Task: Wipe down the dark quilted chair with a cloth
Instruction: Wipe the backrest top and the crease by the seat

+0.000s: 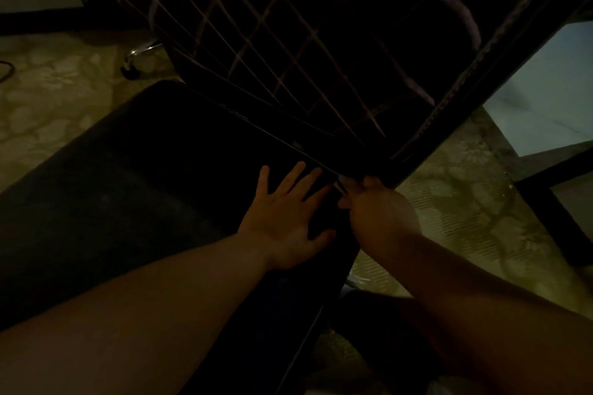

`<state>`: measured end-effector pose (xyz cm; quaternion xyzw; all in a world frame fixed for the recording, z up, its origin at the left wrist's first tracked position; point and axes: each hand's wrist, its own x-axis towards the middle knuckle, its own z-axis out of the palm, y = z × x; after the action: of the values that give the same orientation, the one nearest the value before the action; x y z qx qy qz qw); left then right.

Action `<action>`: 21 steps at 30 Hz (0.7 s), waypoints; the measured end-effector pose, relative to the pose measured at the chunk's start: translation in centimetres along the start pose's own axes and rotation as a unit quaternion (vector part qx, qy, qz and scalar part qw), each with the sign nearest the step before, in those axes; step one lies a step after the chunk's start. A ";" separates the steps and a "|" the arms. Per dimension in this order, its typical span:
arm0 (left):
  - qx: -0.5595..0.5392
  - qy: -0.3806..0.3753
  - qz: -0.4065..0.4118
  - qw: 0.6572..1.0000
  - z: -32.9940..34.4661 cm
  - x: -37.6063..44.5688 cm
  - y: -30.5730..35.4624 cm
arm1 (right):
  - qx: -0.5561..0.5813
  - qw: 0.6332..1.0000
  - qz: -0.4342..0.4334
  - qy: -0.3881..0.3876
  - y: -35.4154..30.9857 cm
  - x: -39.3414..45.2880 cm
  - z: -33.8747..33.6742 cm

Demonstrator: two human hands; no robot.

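Two hands on chair (288, 42), left (285, 218) flat, right (375, 208) seemingly gripping

Head view, steeply down, close.

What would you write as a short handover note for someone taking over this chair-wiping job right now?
Left hand: open, fingers spread flat on the dark padded seat.
Right hand: curled at the crease where the seat meets the dark quilted backrest with pale stitching; something pale shows at its fingers, possibly the cloth, too dim to confirm.
Done: cannot tell; no wiped areas show.
Left: locate cloth, wipe the seat and backrest.
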<state>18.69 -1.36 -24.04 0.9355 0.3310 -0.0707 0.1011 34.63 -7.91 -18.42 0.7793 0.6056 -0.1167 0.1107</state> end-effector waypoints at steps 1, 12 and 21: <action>-0.002 0.000 0.001 1.000 0.0 0.1 0.1 | 0.006 1.000 0.002 0.010 -0.2 0.4 0.1; 0.002 0.012 0.006 1.000 -0.2 -0.1 0.1 | -0.090 0.995 -0.024 -0.046 0.0 0.1 -0.3; -0.002 0.009 0.006 1.000 -0.2 -0.3 0.1 | -0.121 0.992 -0.011 -0.041 0.0 0.4 -0.4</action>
<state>18.57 -1.56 -23.73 0.9380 0.3262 -0.0611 0.1001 34.69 -7.45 -18.16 0.7481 0.6186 -0.0755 0.2281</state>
